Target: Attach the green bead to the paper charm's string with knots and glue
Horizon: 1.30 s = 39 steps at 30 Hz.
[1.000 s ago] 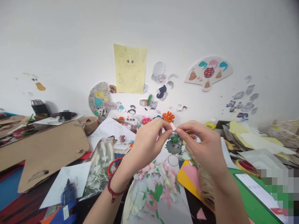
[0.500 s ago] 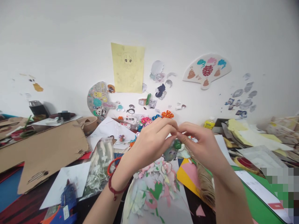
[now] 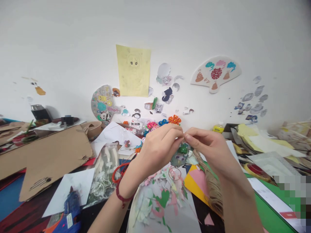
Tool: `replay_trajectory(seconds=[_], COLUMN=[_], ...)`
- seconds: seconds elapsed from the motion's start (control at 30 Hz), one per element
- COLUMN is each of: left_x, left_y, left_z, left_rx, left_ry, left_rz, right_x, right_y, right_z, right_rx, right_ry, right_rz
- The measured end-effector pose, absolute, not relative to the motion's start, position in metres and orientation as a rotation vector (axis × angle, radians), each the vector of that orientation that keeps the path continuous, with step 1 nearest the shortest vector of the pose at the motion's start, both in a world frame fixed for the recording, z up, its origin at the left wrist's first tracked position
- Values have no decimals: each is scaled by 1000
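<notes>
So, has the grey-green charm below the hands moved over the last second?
Yes, slightly downward in the view: the grey-green charm now sits closer to the green heart cutout than it did a second ago.

Left forearm (image 3: 113, 205) and right forearm (image 3: 239, 200) rise from the lower edge and slant inward. The left hand (image 3: 160, 145), its back toward the viewer, arches over curled fingers. The right hand (image 3: 211, 145) faces it, thumb (image 3: 191, 141) extended inward along bent fingers. Both sets of fingertips (image 3: 181, 140) meet in a close pinch.
</notes>
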<state>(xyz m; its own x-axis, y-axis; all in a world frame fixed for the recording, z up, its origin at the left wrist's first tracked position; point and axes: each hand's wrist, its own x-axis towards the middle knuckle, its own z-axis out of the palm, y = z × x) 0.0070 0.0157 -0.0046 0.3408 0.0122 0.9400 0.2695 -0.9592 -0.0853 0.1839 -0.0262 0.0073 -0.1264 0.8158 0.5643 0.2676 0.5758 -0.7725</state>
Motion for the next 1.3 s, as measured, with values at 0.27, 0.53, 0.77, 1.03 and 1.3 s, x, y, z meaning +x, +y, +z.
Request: replay_trajectory(seconds=[0.27, 0.53, 0.77, 1.03, 1.3], left_x=[3, -1, -1, -1, -4], left_y=[15, 17, 15, 19, 16], left_z=[-3, -2, -4, -4, 0], left_rx=[-2457, -2405, -2404, -2491, -2869], left_ry=[-288, -273, -315, -346, -562], left_rz=[-1689, -1537, -1400, -1434, -1712], right_x=[183, 183, 186, 188, 187], right_y=[-28, -36, -33, -32, -30], right_z=[9, 12, 14, 12, 9], right_rx=[-891, -940, -962, -971, -937], right_ry=[-1644, -1719, -1830, -1832, -1818], right_rz=[634, 488, 459, 458, 455])
